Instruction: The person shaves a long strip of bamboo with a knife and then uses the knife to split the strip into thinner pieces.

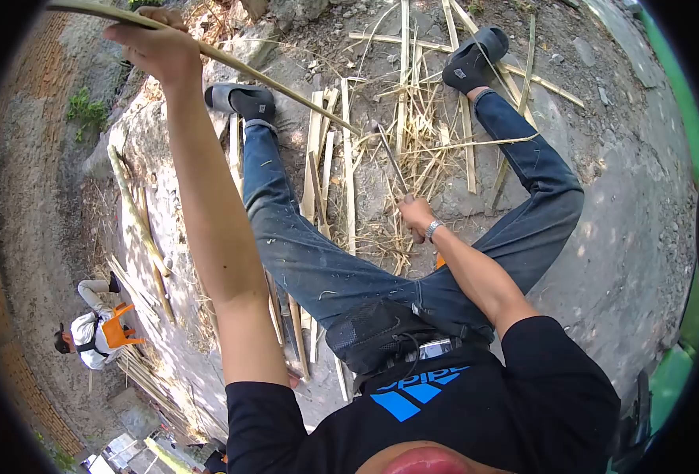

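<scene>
My left hand (160, 51) is raised at the upper left with its fingers wrapped round a long bamboo strip (266, 81). The strip slants down to the right, its far end over the pile between my feet. Low between my knees, my right hand (417, 217) grips a knife (393, 160) whose narrow dark blade points away from me. A metal watch (433, 229) is on that wrist. Thin bamboo shavings (420, 130) lie tangled just beyond the blade. Flat split bamboo slats (349, 174) lie on the ground between my legs.
My feet, in grey slippers (488, 43), are spread on either side of the pile. Bamboo poles (140, 213) lie on rocky ground to the left. A person in white (93, 340) sits on an orange chair (118, 325) farther left. Another slat (551, 87) lies by my right foot.
</scene>
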### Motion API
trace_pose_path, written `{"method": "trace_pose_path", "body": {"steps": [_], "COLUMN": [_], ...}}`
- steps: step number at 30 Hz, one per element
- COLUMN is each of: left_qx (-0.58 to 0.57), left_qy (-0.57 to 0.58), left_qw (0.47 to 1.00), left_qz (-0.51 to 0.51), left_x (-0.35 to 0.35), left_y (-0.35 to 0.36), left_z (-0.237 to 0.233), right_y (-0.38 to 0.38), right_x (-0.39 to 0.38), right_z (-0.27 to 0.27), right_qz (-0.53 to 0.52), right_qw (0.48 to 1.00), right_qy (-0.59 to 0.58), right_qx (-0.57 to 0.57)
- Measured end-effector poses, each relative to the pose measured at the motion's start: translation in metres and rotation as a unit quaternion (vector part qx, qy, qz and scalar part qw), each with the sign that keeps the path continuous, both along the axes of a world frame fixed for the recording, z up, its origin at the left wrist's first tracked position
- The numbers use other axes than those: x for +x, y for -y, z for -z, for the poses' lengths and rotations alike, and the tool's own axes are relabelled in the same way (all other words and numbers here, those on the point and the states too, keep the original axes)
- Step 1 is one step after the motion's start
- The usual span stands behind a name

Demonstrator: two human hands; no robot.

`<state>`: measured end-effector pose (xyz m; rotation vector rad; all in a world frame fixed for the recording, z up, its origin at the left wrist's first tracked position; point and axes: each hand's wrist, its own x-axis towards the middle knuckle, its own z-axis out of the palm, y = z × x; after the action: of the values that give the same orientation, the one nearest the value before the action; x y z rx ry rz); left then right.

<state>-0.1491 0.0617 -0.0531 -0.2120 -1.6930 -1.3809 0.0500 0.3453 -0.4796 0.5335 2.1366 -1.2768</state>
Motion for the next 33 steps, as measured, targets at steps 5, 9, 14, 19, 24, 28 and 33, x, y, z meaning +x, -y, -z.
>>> {"method": "trace_pose_path", "body": {"steps": [5,9,14,19,24,28,33], "left_qx": [0.014,0.052,-0.035,-0.001,0.023,0.012,-0.076], "left_qy": [-0.054,-0.030,0.034,-0.010,-0.022,0.002,0.023], "left_qw": [0.997,0.997,0.995,0.995,0.994,0.996,0.994], "left_qz": [0.049,0.051,0.083,0.104,0.100,0.093,0.076], "left_x": [0.006,0.004,0.004,0.007,0.007,0.010,-0.009], "left_y": [0.021,0.023,0.045,0.025,0.011,0.007,0.021], "left_z": [0.003,0.001,0.008,0.000,-0.005,-0.004,0.008], "right_y": [-0.007,0.014,0.025,0.044,0.003,-0.018,-0.005], "right_x": [-0.035,-0.101,-0.128,-0.036,-0.024,-0.095,-0.106], "right_z": [-0.059,-0.228,-0.298,-0.122,-0.059,-0.196,-0.277], "right_qz": [-0.040,-0.004,0.016,-0.069,0.174,0.150,0.066], "right_qw": [0.995,0.941,0.830,0.949,0.933,0.892,0.824], "right_qy": [-0.061,-0.258,-0.399,-0.270,0.084,-0.111,-0.320], "right_qx": [-0.065,-0.221,-0.390,-0.149,-0.304,-0.411,-0.462]}}
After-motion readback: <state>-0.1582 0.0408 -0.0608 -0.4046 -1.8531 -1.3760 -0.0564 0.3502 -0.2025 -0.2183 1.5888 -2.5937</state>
